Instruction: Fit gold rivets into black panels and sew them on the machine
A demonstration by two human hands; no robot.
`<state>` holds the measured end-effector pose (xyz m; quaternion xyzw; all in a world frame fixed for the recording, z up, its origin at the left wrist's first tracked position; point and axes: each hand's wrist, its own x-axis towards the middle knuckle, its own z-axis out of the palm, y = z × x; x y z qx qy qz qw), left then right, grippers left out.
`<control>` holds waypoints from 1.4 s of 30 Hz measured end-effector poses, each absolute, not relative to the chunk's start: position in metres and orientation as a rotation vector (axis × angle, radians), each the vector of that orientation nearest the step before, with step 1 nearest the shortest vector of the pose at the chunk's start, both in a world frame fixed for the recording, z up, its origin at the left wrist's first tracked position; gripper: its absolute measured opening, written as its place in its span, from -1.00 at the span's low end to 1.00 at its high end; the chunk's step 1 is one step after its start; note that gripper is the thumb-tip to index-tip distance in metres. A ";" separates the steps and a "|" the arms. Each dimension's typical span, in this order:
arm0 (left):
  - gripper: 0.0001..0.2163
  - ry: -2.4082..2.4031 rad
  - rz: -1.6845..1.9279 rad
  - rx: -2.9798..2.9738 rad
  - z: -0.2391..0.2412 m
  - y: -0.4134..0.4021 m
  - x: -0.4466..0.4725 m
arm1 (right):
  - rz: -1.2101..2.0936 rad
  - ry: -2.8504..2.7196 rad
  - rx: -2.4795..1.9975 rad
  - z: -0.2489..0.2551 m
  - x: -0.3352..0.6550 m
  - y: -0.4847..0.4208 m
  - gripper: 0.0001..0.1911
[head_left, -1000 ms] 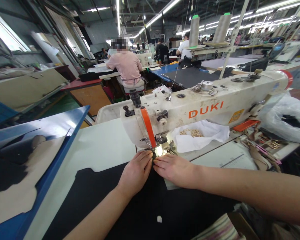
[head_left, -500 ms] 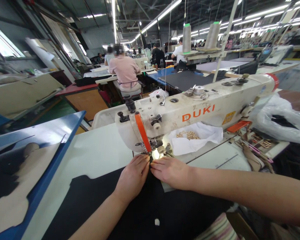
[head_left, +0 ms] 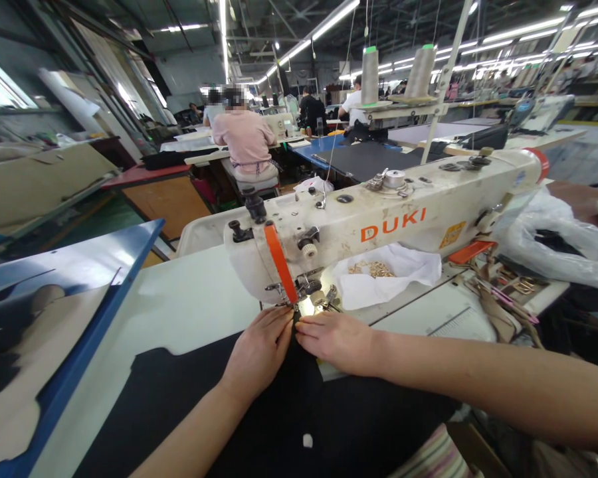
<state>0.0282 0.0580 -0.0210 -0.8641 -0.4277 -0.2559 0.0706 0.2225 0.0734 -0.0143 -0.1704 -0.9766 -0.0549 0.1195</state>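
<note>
A large black sheet of material lies over the front of the sewing machine bed and hangs toward me. My left hand grips its upper edge, fingers pressed together just left of the needle area. Close beside it, my right hand pinches the same edge from the right. Both sets of fingertips are right below the presser foot area, whose fine parts are partly hidden. The white sewing machine, marked DUKI, stands over them with an orange guard strip and a lit work spot. A small white scrap rests on the black material.
Behind my right hand, a white cloth or bag holds gold-coloured metal pieces. Scissors with pink handles and straps lie farther right. At left stands a blue board with cut pieces. Thread cones rise behind; a person in pink sits ahead.
The whole view has shifted slightly, so things appear a little farther left. Both hands keep their grip on the black material by the needle. A bit of yellow now shows below my right hand.
</note>
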 end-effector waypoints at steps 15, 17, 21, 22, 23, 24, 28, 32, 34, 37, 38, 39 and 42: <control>-0.77 -1.249 -0.787 -2.575 -0.020 0.059 0.030 | -0.141 -2.872 -0.488 -0.012 0.224 0.072 -0.73; -0.78 -1.249 -0.797 -2.578 -0.020 0.058 0.030 | -0.136 -2.877 -0.485 -0.013 0.224 0.072 -0.73; -0.78 -1.268 -0.816 -2.575 -0.020 0.056 0.031 | -0.136 -2.883 -0.500 -0.012 0.225 0.070 -0.72; -0.78 -1.271 -0.819 -2.573 -0.020 0.056 0.031 | -0.142 -2.884 -0.502 -0.012 0.225 0.069 -0.73; -0.77 -1.270 -0.820 -2.574 -0.020 0.056 0.032 | -0.148 -2.885 -0.500 -0.012 0.225 0.070 -0.73; -0.77 -1.272 -0.819 -2.575 -0.020 0.057 0.032 | -0.152 -2.887 -0.495 -0.012 0.224 0.070 -0.73; -0.76 -1.309 -0.831 -2.586 -0.020 0.062 0.033 | -0.152 -2.883 -0.491 -0.012 0.224 0.075 -0.73; -0.77 -1.360 -0.835 -2.592 -0.017 0.052 0.031 | -0.128 -2.899 -0.509 -0.008 0.222 0.068 -0.74; -0.77 -1.371 -0.825 -2.592 -0.016 0.035 0.030 | -0.109 -2.897 -0.480 -0.006 0.222 0.054 -0.74; -0.77 -1.410 -0.832 -2.580 -0.017 0.003 0.031 | -0.084 -2.857 -0.425 -0.008 0.221 0.029 -0.72; -0.77 -1.435 -0.848 -2.570 -0.017 -0.007 0.032 | -0.072 -2.839 -0.416 -0.010 0.221 0.021 -0.71; -0.77 -1.471 -0.874 -2.554 -0.017 -0.015 0.032 | -0.058 -2.822 -0.411 -0.011 0.221 0.015 -0.71; -0.76 -1.662 -0.991 -2.406 -0.006 -0.031 0.021 | -0.015 -2.793 -0.409 -0.015 0.222 0.007 -0.71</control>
